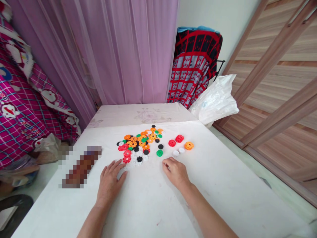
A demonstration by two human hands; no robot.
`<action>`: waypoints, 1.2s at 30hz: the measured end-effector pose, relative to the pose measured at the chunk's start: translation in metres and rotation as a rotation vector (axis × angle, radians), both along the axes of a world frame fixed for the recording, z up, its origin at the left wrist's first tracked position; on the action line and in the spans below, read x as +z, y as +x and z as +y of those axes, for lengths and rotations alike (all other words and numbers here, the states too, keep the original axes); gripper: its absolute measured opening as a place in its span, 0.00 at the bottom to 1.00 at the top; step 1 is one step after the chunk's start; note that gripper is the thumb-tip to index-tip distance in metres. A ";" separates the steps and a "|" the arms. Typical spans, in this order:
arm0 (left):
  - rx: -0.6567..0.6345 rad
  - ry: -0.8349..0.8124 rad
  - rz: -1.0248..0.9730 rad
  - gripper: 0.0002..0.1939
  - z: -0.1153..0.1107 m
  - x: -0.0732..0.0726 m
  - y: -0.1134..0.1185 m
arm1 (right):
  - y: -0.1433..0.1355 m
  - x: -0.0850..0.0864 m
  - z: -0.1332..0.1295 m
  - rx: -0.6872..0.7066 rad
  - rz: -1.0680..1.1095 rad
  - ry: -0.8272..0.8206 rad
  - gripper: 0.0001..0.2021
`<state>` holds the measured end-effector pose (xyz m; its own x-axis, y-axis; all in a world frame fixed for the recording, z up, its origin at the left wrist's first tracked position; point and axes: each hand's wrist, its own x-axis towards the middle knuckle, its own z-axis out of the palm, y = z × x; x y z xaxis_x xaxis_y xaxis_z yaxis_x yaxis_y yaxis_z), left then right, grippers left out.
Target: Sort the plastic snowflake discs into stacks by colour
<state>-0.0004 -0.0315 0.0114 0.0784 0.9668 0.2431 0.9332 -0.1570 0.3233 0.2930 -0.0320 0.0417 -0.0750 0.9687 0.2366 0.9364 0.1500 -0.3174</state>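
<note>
My left hand [110, 181] lies palm down with its fingers apart, fingertips at the near left edge of a mixed heap of notched plastic snowflake discs [132, 143]. A red disc [127, 159] and clear-white discs [135, 157] are closest to those fingers. My right hand [177, 174] rests on the table with fingers curled in; what they hold, if anything, is hidden. Beyond it are a green disc [159, 153], a black disc [160, 146], white discs [175, 153], red discs [179, 138] and a small orange stack [189, 145], grouped by colour.
A white cloth covers the table [138, 205]. A blurred-out flat item [81, 168] lies at left. Beyond the right far corner is a white plastic bag [216, 99]. Purple curtains [128, 49] hang behind; wooden wardrobe doors [279, 92] stand at right.
</note>
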 end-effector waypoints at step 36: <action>0.001 -0.005 -0.007 0.18 -0.001 0.000 0.000 | 0.048 0.018 0.026 -0.335 -0.099 -0.049 0.10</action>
